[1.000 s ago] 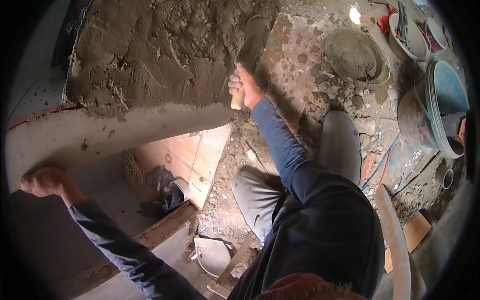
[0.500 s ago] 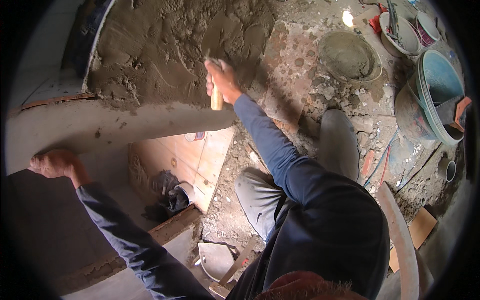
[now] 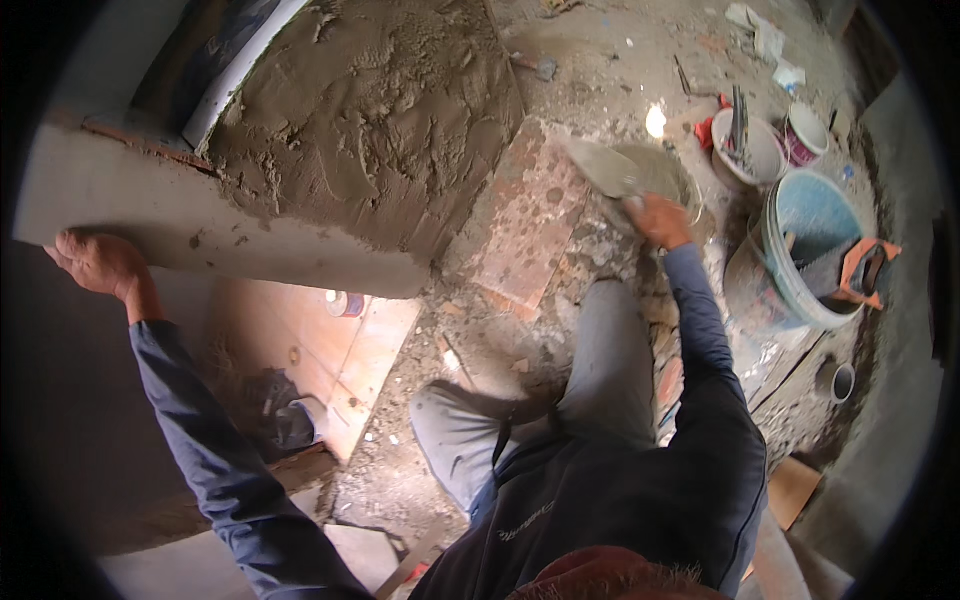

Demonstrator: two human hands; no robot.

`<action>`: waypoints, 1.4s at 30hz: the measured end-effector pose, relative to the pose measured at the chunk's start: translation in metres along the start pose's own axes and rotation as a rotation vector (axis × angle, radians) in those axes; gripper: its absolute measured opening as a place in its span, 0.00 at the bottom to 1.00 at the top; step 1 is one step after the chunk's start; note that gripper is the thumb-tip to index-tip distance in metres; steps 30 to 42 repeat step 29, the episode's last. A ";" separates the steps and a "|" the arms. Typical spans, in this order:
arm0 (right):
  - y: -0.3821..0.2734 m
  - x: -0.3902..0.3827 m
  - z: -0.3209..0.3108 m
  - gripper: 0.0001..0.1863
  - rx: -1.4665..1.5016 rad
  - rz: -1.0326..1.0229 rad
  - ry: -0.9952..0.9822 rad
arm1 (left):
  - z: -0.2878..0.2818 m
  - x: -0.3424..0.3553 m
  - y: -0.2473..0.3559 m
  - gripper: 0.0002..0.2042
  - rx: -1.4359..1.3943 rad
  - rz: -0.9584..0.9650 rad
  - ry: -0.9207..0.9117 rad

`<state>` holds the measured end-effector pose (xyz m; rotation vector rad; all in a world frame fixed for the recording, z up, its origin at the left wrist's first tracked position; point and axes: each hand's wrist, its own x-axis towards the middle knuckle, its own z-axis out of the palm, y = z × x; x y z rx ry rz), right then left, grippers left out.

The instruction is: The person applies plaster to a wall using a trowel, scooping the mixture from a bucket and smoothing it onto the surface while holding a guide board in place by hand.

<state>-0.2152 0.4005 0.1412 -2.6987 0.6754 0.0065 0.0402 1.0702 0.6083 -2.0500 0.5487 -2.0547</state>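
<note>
My right hand (image 3: 660,221) is closed round the handle of a trowel (image 3: 607,168). The trowel's flat blade points up and left, partly over a round tub of wet mortar (image 3: 665,178). Far to the left, my left hand (image 3: 100,266) grips the lower edge of a smooth grey ledge (image 3: 300,254); some of its fingers are hidden. Behind that ledge spreads a thick, rough bed of brown mortar (image 3: 370,130), ridged and streaked. Between this bed and the tub lies a mortar-spattered reddish board (image 3: 530,220).
A blue-green bucket (image 3: 790,270) with an orange-handled saw (image 3: 862,272) stands at right. Beyond it are a white bucket of tools (image 3: 750,150) and a smaller pail (image 3: 806,135). A tin (image 3: 345,303) sits on the wooden panel (image 3: 365,370) below the ledge. Rubble covers the floor.
My right hand has swung the trowel right, from the mortar bed to the tub. My left hand still holds the ledge's edge. The view has shifted and turned.
</note>
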 end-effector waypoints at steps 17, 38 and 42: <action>0.107 0.026 0.032 0.21 0.739 0.334 -0.505 | -0.016 0.014 0.084 0.17 -0.310 -0.408 0.054; -0.094 -0.032 0.098 0.19 1.715 0.163 -0.285 | -0.031 0.038 0.145 0.19 -0.734 -0.616 0.131; -0.094 -0.032 0.098 0.19 1.715 0.163 -0.285 | -0.031 0.038 0.145 0.19 -0.734 -0.616 0.131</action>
